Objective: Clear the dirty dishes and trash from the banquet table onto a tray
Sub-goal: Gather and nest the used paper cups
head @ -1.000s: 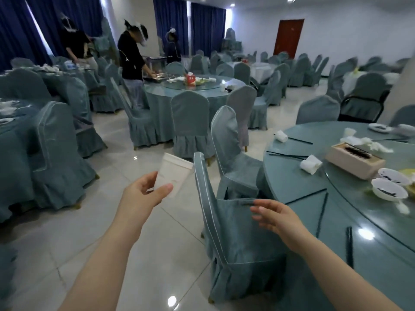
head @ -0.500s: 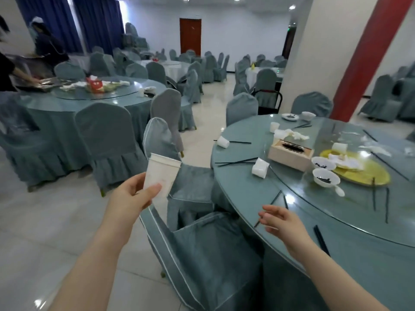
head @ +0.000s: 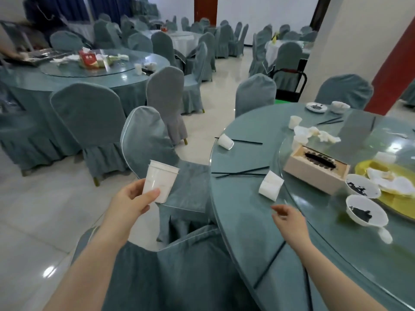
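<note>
I hold a stack of white paper cups (head: 161, 184) upright in my left hand (head: 132, 202), thumb across the front and fingers curled behind; that grip pinches the stack near its base, I judge so the open mouth stays free for nesting another cup. It hangs off the counter (head: 242, 212), above the chair covers at about nine o'clock from the rim.

My right hand (head: 288, 221) hovers over the counter edge, its grip loose and spread, fingers slightly bent and touching nothing. Just past its fingertips, at twelve o'clock, a tipped paper cup (head: 270, 186) lies on its side; it looks like the next pick, since it is the nearest trash.

Farther at eleven o'clock a second fallen cup (head: 226, 141) rests beside black chopsticks (head: 241, 172). At two o'clock sits a wooden tissue box (head: 316, 170) on the glass turntable (head: 350, 140), with two soiled white bowls (head: 366, 209) and a yellow plate (head: 402, 198) of crumpled napkins at three o'clock.

I cannot tell where my tray is. One metal tray (head: 39, 56) shows on the far counter, at ten o'clock.
</note>
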Available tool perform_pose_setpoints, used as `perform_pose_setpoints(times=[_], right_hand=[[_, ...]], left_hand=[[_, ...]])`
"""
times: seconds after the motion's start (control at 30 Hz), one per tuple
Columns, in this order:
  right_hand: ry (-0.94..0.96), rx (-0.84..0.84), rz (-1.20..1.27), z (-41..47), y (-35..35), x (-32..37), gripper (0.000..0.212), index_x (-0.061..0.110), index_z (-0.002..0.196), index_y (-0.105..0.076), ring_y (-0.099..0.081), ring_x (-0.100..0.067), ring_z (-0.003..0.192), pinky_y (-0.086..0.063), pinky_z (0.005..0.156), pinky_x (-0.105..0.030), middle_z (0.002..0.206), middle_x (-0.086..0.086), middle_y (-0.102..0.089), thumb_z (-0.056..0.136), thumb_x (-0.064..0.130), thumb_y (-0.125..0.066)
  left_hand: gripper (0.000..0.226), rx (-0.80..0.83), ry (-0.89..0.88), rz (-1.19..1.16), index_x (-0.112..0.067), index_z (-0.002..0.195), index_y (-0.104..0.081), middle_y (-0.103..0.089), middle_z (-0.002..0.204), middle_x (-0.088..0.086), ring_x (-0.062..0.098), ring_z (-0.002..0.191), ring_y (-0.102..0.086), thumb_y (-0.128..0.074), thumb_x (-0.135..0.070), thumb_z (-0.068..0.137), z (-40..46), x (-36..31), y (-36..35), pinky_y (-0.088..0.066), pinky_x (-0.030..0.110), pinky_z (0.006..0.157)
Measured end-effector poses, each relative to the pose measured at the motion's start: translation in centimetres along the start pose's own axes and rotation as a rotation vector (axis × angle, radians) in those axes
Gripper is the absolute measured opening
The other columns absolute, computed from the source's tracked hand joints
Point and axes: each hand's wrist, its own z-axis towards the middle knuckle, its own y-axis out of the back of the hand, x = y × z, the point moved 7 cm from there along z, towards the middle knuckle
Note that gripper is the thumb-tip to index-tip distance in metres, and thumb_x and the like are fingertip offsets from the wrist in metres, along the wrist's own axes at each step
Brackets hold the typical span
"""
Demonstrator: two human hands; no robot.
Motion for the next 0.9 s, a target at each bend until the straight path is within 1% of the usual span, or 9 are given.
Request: perform_pose_setpoints(times=[0.1,0.2,0.27,0.37,0.5,0.6,0.67,0.77,0.9], right_hand=[[0.089,-0.001,-0.227,6.5,-0.5,-1.0,0.038,0.014,0.117,-0.061,-0.051,-0.024,0.115,-0.038,0.094,-0.029,0.122,-0.006,-0.056,0.08,0.005,-0.065],[0.114,0.069,-0.406,11.6,-1.6,-2.1,0.058,0.011,0.132,-0.049,-0.035,-0.033,0.13,-0.03,0.107,-0.038,0.142,-0.013,-0.041,0.078,0.008,-0.069],[0.142,0.134,-0.526,13.4,-3.0,-3.0,0.066,0.011,0.137,-0.043,-0.031,-0.034,0.133,-0.031,0.107,-0.041,0.144,-0.014,-0.038,0.076,0.01,-0.07],[0.175,0.185,-0.563,15.0,-4.8,-3.4,0.062,0.01,0.133,-0.047,-0.042,-0.034,0.12,-0.038,0.1,-0.041,0.132,-0.014,-0.049,0.075,0.009,-0.067],[0.102,0.255,-0.221,15.4,-6.2,-1.8,0.052,0.014,0.115,-0.05,-0.053,-0.025,0.1,-0.043,0.08,-0.032,0.109,-0.003,-0.056,0.069,0.018,-0.074],[0.122,0.337,0.111,15.4,-6.6,1.1,0.042,0.028,0.099,-0.048,-0.055,-0.012,0.087,-0.041,0.064,-0.014,0.098,0.01,-0.056,0.07,0.017,-0.076],[0.139,0.443,0.312,15.3,-6.6,3.6,0.04,0.04,0.097,-0.053,-0.057,-0.001,0.086,-0.046,0.064,-0.01,0.097,0.02,-0.059,0.069,0.023,-0.075],[0.133,0.565,0.451,15.7,-6.5,6.4,0.04,0.045,0.101,-0.054,-0.061,0.001,0.09,-0.051,0.071,-0.016,0.105,0.023,-0.06,0.068,0.037,-0.075],[0.128,0.649,0.433,16.0,-7.0,7.7,0.033,0.031,0.102,-0.058,-0.066,-0.018,0.087,-0.056,0.078,-0.031,0.106,0.006,-0.067,0.075,0.026,-0.077]], left_hand=[[0.031,-0.018,0.03,0.03,-0.031,0.108,-0.065,-0.071,0.107,-0.015,0.006,0.1,-0.065,-0.074,-0.021,0.081,3.5,1.1,-3.1,-0.05,0.032,0.085],[0.027,-0.049,0.089,0.055,-0.034,0.1,-0.066,-0.072,0.1,-0.019,0.002,0.096,-0.066,-0.074,-0.018,0.08,5.8,2.4,-5.6,-0.049,0.027,0.08],[0.029,-0.085,0.13,0.088,-0.035,0.1,-0.066,-0.072,0.1,-0.018,0.001,0.095,-0.065,-0.075,-0.017,0.078,6.5,3.4,-6.3,-0.049,0.025,0.078],[0.039,-0.114,0.187,0.144,-0.029,0.114,-0.064,-0.07,0.108,-0.012,0.007,0.101,-0.064,-0.074,-0.016,0.079,7.8,4.3,-7.3,-0.051,0.028,0.084],[0.047,-0.077,0.217,0.232,-0.027,0.12,-0.061,-0.067,0.113,-0.013,0.008,0.103,-0.062,-0.075,-0.012,0.078,9.4,4.6,-10.1,-0.05,0.031,0.086],[0.052,-0.043,0.218,0.286,-0.028,0.116,-0.06,-0.066,0.111,-0.012,0.009,0.099,-0.063,-0.078,-0.006,0.073,10.4,4.8,-12.7,-0.05,0.024,0.077],[0.055,-0.015,0.195,0.348,-0.029,0.114,-0.06,-0.065,0.109,-0.012,0.007,0.098,-0.062,-0.079,-0.004,0.069,10.9,4.6,-14.3,-0.049,0.02,0.074],[0.055,0.055,0.122,0.499,-0.039,0.105,-0.06,-0.063,0.106,-0.019,0.001,0.1,-0.057,-0.08,-0.005,0.067,11.6,3.9,-17.1,-0.048,0.021,0.077],[0.054,0.123,0.039,0.634,-0.05,0.099,-0.056,-0.061,0.108,-0.021,-0.003,0.1,-0.055,-0.081,-0.015,0.066,12.1,3.1,-19.6,-0.047,0.023,0.083]])
